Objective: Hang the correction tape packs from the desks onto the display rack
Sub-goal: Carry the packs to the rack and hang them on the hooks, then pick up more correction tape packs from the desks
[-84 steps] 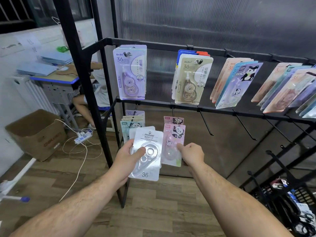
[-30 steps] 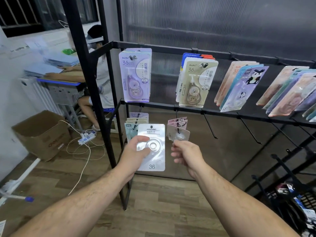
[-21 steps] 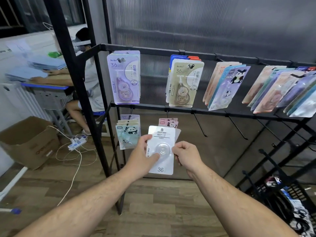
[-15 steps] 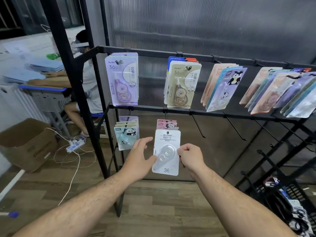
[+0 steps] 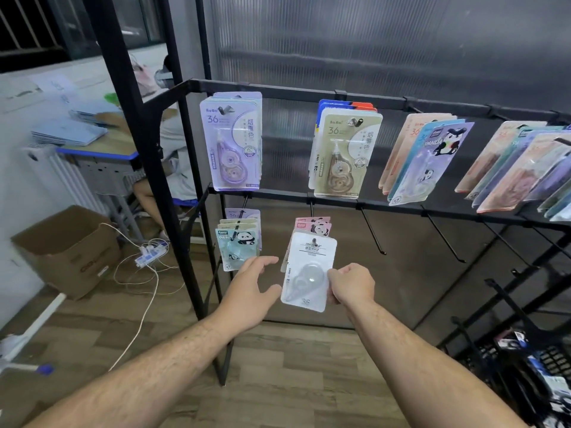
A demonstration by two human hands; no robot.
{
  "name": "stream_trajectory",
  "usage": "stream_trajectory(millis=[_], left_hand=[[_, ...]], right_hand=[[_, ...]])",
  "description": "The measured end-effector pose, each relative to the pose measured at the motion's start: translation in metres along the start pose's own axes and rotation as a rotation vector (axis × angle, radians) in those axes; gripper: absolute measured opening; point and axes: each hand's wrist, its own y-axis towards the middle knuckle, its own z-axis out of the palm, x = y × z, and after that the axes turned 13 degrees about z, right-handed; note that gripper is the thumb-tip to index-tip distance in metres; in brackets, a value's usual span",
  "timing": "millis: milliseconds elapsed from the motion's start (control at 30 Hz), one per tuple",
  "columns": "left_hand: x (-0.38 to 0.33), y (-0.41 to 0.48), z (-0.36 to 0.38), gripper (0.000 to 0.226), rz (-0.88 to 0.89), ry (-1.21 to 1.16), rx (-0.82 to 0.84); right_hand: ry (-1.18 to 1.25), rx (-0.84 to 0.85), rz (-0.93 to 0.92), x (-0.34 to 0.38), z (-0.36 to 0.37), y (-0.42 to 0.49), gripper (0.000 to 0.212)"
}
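View from the head camera, facing the black display rack [image 5: 309,94]. The right hand [image 5: 350,284] pinches the right edge of a white correction tape pack [image 5: 309,270], fingers curled around it, and holds it upright against the lower tier. The pack's top edge overlaps the pink panda packs [image 5: 313,224] hanging on the second lower hook (we cannot tell whether its hang-hole sits on that hook). The left hand [image 5: 251,290] holds nothing: its fingers are loosely spread, its thumb lies just beside the pack's left edge, and its fingertips are near the lower corner of the teal panda pack [image 5: 236,251] on the neighbouring hook. On the upper tier we see a purple pack [image 5: 231,143] and a beige pack [image 5: 343,156] at the front of their rows, with further rows fanned out to the right. Bare hooks [image 5: 372,233] project from the lower rail. Left of the rack — on the wooden floor — stand a cardboard box [image 5: 68,251] and a power strip [image 5: 151,253], and behind them a desk [image 5: 102,149].
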Motion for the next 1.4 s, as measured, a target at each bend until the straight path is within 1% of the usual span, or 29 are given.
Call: stream_trajectory(millis=[133,233,300,333,467,567,633,833,967,1067,1133,1233,1400], left_hand=[[0.002,-0.001,0.0,0.049,0.029,0.067,-0.002],[0.003,-0.007,0.0,0.055,0.032,0.2,0.019],[0.004,-0.017,-0.002,0.063,0.007,0.313,0.054],[0.005,-0.024,-0.005,0.066,-0.015,0.368,0.065],[0.009,-0.062,-0.023,0.07,-0.143,0.507,0.05],[0.015,-0.097,-0.046,0.072,-0.238,0.571,0.023],[0.016,-0.122,-0.065,0.071,-0.3,0.59,-0.011],[0.029,-0.193,-0.139,0.07,-0.444,0.632,-0.18],[0.048,-0.236,-0.195,0.071,-0.499,0.631,-0.26],[0.063,-0.274,-0.248,0.071,-0.513,0.643,-0.311],[0.074,-0.307,-0.29,0.071,-0.537,0.667,-0.363],[0.085,-0.36,-0.349,0.071,-0.585,0.681,-0.447],[0.106,-0.44,-0.429,0.072,-0.689,0.707,-0.557]], right_hand=[[-0.046,0.039,-0.002,-0.008,0.006,-0.005,0.023],[-0.088,0.114,-0.102,-0.011,0.015,-0.011,0.017],[-0.172,0.178,-0.21,-0.012,0.022,-0.02,0.011],[-0.226,0.214,-0.276,-0.013,0.027,-0.025,0.012],[-0.489,0.368,-0.581,-0.014,0.051,-0.053,0.042],[-0.582,0.451,-0.797,-0.014,0.081,-0.079,0.049],[-0.632,0.499,-0.888,-0.013,0.106,-0.1,0.051],[-0.705,0.656,-1.052,0.005,0.178,-0.181,0.054],[-0.742,0.683,-1.135,0.024,0.229,-0.236,0.055],[-0.747,0.685,-1.186,0.037,0.272,-0.29,0.056],[-0.76,0.702,-1.252,0.044,0.306,-0.335,0.056],[-0.784,0.77,-1.353,0.052,0.353,-0.407,0.054],[-0.773,0.892,-1.398,0.057,0.433,-0.498,0.052]])
